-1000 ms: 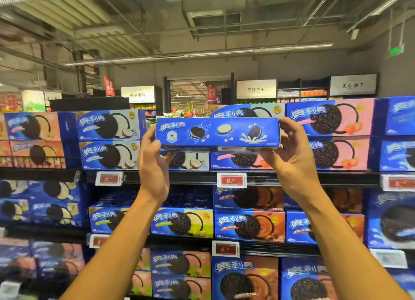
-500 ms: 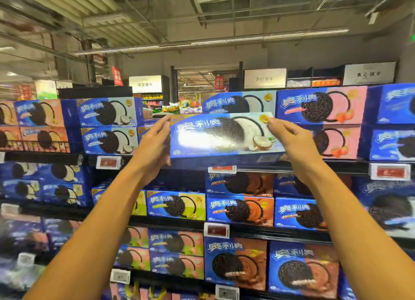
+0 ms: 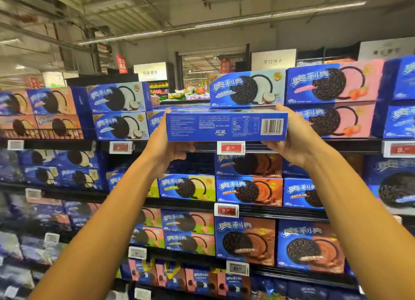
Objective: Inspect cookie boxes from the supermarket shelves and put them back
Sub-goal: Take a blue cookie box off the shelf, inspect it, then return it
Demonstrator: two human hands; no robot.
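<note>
I hold a blue cookie box [image 3: 226, 126] up at the top shelf level, its narrow side with small print and a barcode turned toward me. My left hand [image 3: 167, 147] grips its left end, with fingers curled under the bottom edge. My right hand [image 3: 292, 140] grips the right end, thumb on the top edge. Directly behind and above it a coconut-flavour box [image 3: 247, 89] stands on the top shelf [image 3: 348, 144].
Rows of blue cookie boxes fill several shelves: pink strawberry boxes [image 3: 334, 84] at the upper right, coconut boxes [image 3: 119, 99] at the upper left, chocolate boxes [image 3: 249, 190] below. Red price tags [image 3: 230, 147] hang on the shelf edges. The left side is blurred.
The box has been rotated in my hands: first its top side faced me, then its front with the coconut picture, now its barcode side. The view has shifted slightly.
</note>
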